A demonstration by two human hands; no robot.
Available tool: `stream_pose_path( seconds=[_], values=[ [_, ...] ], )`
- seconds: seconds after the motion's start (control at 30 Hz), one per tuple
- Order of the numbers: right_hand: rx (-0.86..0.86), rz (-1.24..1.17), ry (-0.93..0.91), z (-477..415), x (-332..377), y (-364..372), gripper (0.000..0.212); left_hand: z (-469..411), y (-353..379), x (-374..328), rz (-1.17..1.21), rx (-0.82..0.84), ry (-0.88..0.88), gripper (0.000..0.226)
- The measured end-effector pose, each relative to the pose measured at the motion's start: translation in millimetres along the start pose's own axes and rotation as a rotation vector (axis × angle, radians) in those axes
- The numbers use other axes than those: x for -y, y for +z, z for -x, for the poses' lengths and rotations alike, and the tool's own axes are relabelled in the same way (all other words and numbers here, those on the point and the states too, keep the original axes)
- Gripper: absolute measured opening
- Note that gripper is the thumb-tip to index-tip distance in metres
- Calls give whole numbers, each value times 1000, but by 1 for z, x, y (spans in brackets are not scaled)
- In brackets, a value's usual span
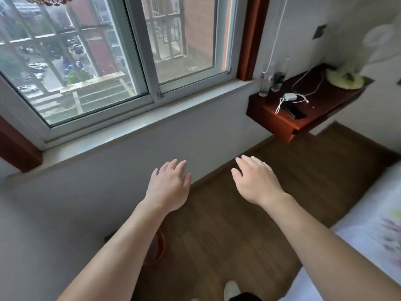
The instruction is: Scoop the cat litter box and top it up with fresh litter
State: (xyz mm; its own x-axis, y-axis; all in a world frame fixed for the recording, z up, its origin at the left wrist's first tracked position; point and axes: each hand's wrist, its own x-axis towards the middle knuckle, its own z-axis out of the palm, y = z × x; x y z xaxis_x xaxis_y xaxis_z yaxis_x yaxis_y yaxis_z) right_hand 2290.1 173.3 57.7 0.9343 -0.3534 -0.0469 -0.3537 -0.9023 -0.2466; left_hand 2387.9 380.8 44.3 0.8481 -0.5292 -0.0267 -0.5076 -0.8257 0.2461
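Hands empty: left hand (168, 187) and right hand (256, 181) float palm-down, fingers loose, above wooden floor (227, 235), likely poised to reach. Litter box out of view; reddish rim (161, 246) beneath left forearm, perhaps a basin.

A white-framed sliding window (104, 61) lets in soft daylight (bars and brick buildings show outside). Under its pale sill (152, 120) runs a plain white wall (97, 181). The floor (271, 192) is dark wood. A red-brown shelf (282, 122) juts from the corner, and a white-sheeted bed (358, 231) lies at the right.
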Motion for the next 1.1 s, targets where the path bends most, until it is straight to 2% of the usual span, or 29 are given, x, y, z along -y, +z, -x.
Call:
stream_pose_path(
  seconds=[0.27,0.47,0.67,0.9,1.1],
  values=[
    [-55,-20,340,96,-46,-1,47,13,28,-63,-1,49,355,41],
    [-121,-46,545,187,-88,-15,46,47,37,-130,-21,66,557,46],
    [-178,-36,697,304,-140,-29,41,112,51,-236,-32,105,758,46],
    [-162,53,916,463,-214,-46,50,207,92,-372,-36,177,992,40],
    [-181,33,1139,565,-250,-49,51,263,116,-459,-54,222,1228,47]
  ],
)
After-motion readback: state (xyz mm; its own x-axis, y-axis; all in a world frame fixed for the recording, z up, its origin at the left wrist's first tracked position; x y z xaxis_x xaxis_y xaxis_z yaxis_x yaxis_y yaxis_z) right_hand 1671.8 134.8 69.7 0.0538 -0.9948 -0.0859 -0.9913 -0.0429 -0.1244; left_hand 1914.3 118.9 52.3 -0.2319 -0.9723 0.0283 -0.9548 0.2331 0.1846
